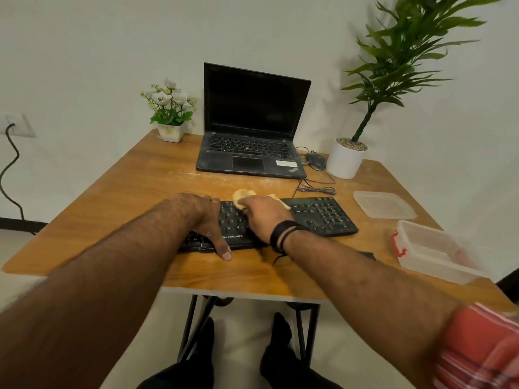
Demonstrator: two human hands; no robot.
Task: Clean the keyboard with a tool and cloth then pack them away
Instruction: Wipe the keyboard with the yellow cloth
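Your right hand (262, 217) lies palm-down over the middle of the black keyboard (323, 214), its fingers curled together on a yellow cloth (242, 195) that bunches out past the knuckles at the keyboard's far edge. Your left hand (206, 217) is spread flat on the keyboard's left end, fingers apart and gripping nothing, the thumb reaching down over the near edge onto the wooden table (134, 192); it looks to be pinning the keyboard in place. What counts for the next stroke is the keyboard's long axis: it runs left to right in front of you, near its full width, and the uncovered keys all lie to the right of the cloth, out toward the number pad. So the wipe probably wants to travel rightward along that axis, and the right hand is the one placed for it. The clear container (432, 252) and its loose lid (384, 204) sit further right again, well apart from the keyboard, for packing away later. A small dark object lies near your right forearm; whether it is the cleaning tool, you can't tell.
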